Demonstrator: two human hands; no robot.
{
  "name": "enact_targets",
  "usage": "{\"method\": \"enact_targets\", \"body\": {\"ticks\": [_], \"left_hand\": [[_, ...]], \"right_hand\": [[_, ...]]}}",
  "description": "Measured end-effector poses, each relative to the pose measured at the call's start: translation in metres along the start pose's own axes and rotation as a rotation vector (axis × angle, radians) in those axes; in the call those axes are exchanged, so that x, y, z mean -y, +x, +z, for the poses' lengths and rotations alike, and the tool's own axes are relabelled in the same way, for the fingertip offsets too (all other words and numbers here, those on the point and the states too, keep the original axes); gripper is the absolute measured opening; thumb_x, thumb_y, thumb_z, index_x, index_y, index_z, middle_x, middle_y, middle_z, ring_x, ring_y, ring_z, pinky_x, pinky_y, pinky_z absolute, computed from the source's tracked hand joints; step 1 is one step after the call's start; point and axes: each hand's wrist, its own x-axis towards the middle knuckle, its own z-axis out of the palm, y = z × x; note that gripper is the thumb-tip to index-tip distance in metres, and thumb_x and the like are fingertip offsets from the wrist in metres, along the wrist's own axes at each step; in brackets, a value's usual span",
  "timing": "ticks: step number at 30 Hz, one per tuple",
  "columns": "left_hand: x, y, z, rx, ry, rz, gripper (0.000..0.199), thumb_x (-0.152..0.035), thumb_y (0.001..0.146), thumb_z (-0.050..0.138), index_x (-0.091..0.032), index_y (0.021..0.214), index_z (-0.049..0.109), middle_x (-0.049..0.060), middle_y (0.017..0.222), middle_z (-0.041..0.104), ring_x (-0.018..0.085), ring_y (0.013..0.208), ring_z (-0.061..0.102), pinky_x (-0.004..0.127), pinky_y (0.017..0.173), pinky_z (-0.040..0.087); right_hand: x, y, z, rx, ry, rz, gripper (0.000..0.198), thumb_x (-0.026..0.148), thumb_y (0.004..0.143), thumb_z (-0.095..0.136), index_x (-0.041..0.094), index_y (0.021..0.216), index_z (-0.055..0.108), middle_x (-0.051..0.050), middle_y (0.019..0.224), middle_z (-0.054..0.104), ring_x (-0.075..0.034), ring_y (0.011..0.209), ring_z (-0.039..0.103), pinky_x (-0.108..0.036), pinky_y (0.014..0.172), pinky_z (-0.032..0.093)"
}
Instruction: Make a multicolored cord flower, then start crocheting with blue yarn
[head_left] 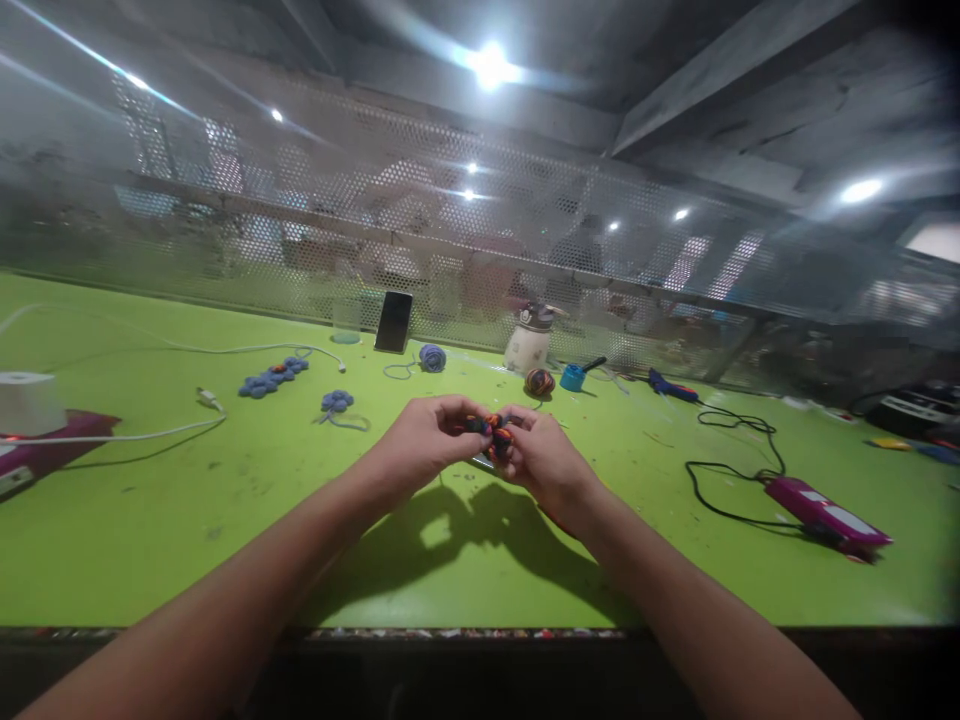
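Both hands meet over the middle of the table, pinching a small crocheted piece of dark multicoloured yarn (pixel 501 438) with orange and blue strands. My left hand (pixel 424 437) grips its left side between thumb and fingers. On the right side, the fingers of my right hand (pixel 551 455) close around it. A thin silvery object shows just under the piece; its kind cannot be made out. Just beyond the right hand lies a ball of similar multicoloured yarn (pixel 539 382). To the left rest a blue crocheted flower (pixel 337 401) with a loose tail and a strip of joined blue flowers (pixel 274 377).
Along the back stand a clear cup (pixel 346 322), a phone (pixel 394 322), a blue yarn ball (pixel 433 358), a pale jar (pixel 528 345) and a blue pot (pixel 573 377). A corded blue tool (pixel 673 387) and magenta power strip (pixel 829 515) lie right. A white charger (pixel 30 403) sits left.
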Motion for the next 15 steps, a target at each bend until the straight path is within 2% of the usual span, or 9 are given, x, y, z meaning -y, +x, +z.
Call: {"method": "enact_targets", "body": {"ticks": [4,10,15], "left_hand": [[-0.001,-0.002,-0.003,0.021,-0.063,-0.028,0.019,-0.011,0.063,0.074,-0.012,0.079,0.065,0.003,0.070,0.068,0.014,0.067,0.061,0.029,0.072,0.045],[-0.001,0.002,-0.012,0.084,-0.121,-0.076,0.028,-0.008,0.058,0.078,-0.011,0.084,0.067,0.005,0.079,0.069,0.016,0.078,0.063,0.032,0.081,0.044],[0.000,0.003,-0.015,0.142,-0.167,-0.144,0.031,-0.002,0.057,0.076,-0.011,0.086,0.067,0.006,0.082,0.070,0.017,0.084,0.063,0.031,0.085,0.042]], "right_hand": [[-0.002,0.001,0.000,0.040,0.034,-0.001,0.026,0.026,0.057,0.075,0.017,0.063,0.051,0.007,0.041,0.049,-0.003,0.031,0.037,-0.014,0.031,0.024],[-0.002,0.008,-0.009,0.041,-0.012,-0.011,0.030,0.028,0.056,0.079,0.015,0.070,0.057,0.003,0.050,0.057,-0.004,0.037,0.044,-0.015,0.035,0.032],[-0.004,0.011,-0.012,0.045,-0.013,0.018,0.028,0.026,0.056,0.077,0.016,0.067,0.053,0.005,0.047,0.054,-0.004,0.036,0.044,-0.015,0.036,0.031]]}}
